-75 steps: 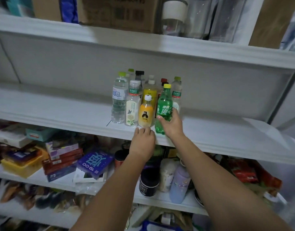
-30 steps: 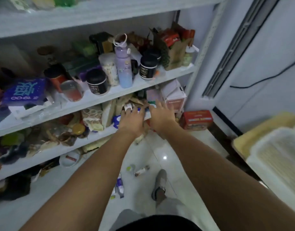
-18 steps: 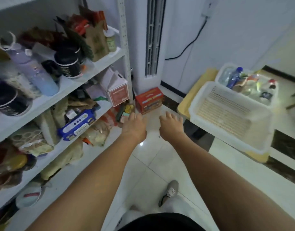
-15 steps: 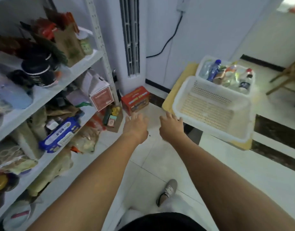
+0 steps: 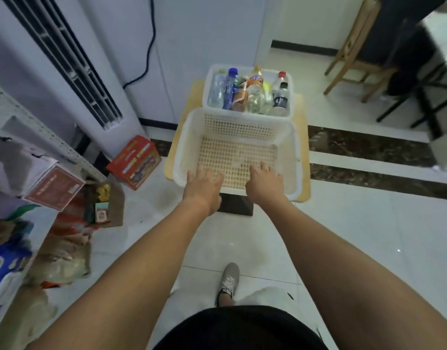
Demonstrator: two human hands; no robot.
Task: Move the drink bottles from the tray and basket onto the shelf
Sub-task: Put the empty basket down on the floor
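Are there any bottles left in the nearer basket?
No, the nearer basket shows only bare mesh; the bottles sit in the farther basket.

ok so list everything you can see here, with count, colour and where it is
near basket: 1, white, on the tray, no bottles in it
far basket: 1, white, behind the near one
drink bottles: several, count unclear, mixed colours, in the far basket
tray: 1, yellow, under both baskets
box: 1, red, floor left of the tray
air conditioner: 1, white, upper left
cable: 1, black, down the wall
chair: 1, wooden, top right
shelf unit: 1, white, far left
shoe: 1, grey, bottom centre
left hand: open, over the near basket's front rim
right hand: open, likewise
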